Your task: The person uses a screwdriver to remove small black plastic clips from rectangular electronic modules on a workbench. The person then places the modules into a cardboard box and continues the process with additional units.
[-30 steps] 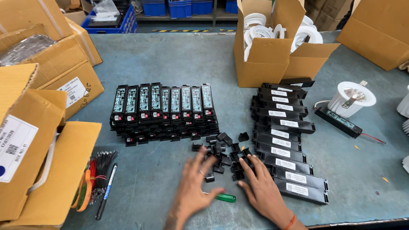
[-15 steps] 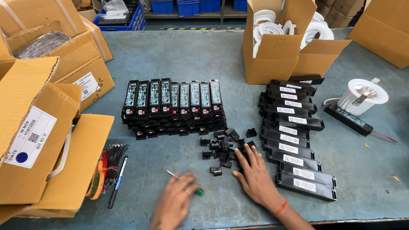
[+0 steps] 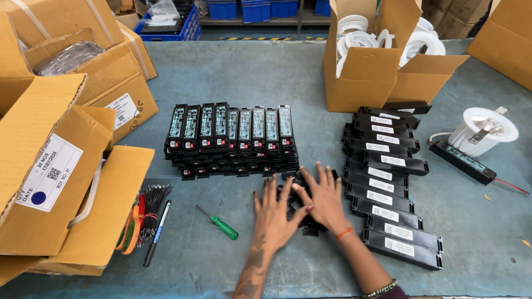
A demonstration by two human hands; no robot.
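My left hand (image 3: 274, 210) and my right hand (image 3: 324, 198) lie flat, fingers spread, over a pile of small black plastic parts (image 3: 307, 227) on the blue-grey table (image 3: 238, 78). The hands touch each other and hide most of the pile. A row of black driver units with green boards (image 3: 232, 136) sits just beyond my fingers. A slanting row of closed black cases with white labels (image 3: 384, 186) runs along the right of my right hand. A green-handled screwdriver (image 3: 219, 223) lies to the left of my left hand.
Open cardboard boxes (image 3: 42, 161) crowd the left side, with a bundle of wires (image 3: 142, 213) and a pen (image 3: 157, 233) beside them. A box of white rings (image 3: 374, 65) stands at the back. A white downlight (image 3: 482, 131) with a black driver (image 3: 462, 160) lies at the right.
My left hand let go of the green screwdriver, which now lies on the table, and moved right onto the pile of small black parts beside my right hand.
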